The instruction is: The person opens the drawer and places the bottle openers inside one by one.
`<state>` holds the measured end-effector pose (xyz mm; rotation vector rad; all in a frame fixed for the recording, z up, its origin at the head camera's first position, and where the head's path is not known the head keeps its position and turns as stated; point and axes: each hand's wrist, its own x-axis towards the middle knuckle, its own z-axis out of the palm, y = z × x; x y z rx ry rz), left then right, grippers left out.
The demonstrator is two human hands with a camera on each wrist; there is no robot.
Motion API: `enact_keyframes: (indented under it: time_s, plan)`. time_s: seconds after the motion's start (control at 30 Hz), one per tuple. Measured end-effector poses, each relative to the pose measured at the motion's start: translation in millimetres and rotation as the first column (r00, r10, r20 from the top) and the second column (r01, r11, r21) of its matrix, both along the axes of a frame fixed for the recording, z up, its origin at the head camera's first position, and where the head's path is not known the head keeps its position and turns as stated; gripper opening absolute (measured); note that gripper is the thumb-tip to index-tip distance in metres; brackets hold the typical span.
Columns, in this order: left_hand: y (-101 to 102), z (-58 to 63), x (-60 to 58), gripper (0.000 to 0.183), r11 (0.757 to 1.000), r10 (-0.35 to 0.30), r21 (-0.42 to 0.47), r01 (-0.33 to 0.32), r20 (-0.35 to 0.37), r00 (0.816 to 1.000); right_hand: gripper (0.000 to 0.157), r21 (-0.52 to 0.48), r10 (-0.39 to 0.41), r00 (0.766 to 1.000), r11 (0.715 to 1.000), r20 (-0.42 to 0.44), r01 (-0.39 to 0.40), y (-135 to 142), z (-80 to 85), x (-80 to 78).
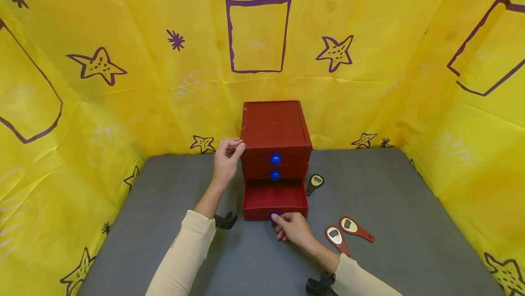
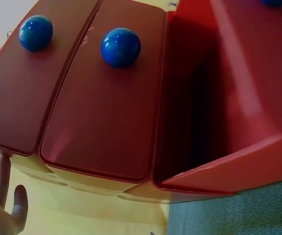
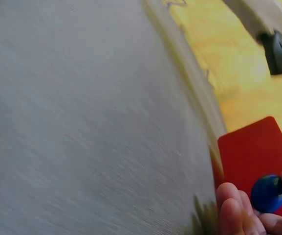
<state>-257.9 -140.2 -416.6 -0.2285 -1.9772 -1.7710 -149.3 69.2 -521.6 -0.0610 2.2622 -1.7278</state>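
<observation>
A small red drawer cabinet (image 1: 274,125) stands on the table, its bottom drawer (image 1: 275,195) pulled out with a bare red floor showing. Two upper drawers are closed, each with a round blue knob (image 2: 120,47). With thumb and fingers my right hand (image 1: 294,230) pinches the bottom drawer's blue knob (image 3: 268,194). My left hand (image 1: 226,161) touches the cabinet's left side near the top, its fingers (image 2: 2,181) fairly straight in the left wrist view.
A black bottle opener (image 1: 315,183) lies right of the cabinet. Two reddish-brown bottle openers, one nearer (image 1: 336,237) and one farther right (image 1: 356,228), lie beside the right forearm. Yellow cloth walls (image 1: 197,104) with purple drawings surround the grey table (image 1: 172,186).
</observation>
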Motion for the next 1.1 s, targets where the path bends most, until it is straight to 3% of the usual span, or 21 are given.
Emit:
enact_keyframes:
  time_s: [0.13, 0.3, 0.37, 0.67, 0.8, 0.93, 1.1]
  plan:
    - [1, 4.5, 3.1, 0.021, 1.0, -0.005, 0.007, 0.005, 0.023, 1.0, 0.043, -0.014, 0.008, 1.0, 1.0, 0.015, -0.007, 1, -2.0, 18.4]
    - [6, 21.5, 15.7, 0.021, 1.0, -0.021, -0.005, 0.021, 0.024, 0.999, 0.041, -0.004, 0.003, 1.0, 1.0, 0.007, -0.003, 3, -2.9, 30.2]
    - [7, 27.3, 20.1, 0.021, 1.0, -0.019, -0.005, 0.02, 0.018, 1.0, 0.04, 0.009, 0.012, 1.0, 1.0, 0.0, -0.012, 4, -3.4, 32.4]
    - [8, 31.5, 24.5, 0.02, 1.0, -0.005, -0.018, 0.005, -0.011, 1.0, 0.04, 0.023, 0.043, 0.999, 0.999, -0.01, -0.043, 7, -8.0, 34.5]
    - [7, 30.7, 24.2, 0.02, 1.0, -0.004, -0.021, 0.004, -0.005, 1.0, 0.042, 0.055, 0.12, 0.993, 0.991, 0.007, -0.121, 14, -0.6, 32.0]
    - [6, 29.5, 23.1, 0.02, 1.0, -0.007, -0.021, 0.007, 0.004, 1.0, 0.04, 0.161, 0.274, 0.962, 0.949, -0.005, -0.27, 31, 19.2, 26.6]
    - [6, 29.7, 23.1, 0.02, 1.0, -0.011, -0.016, 0.011, 0.023, 1.0, 0.034, 0.242, 0.485, 0.874, 0.851, -0.02, -0.466, 65, 52.9, 13.3]
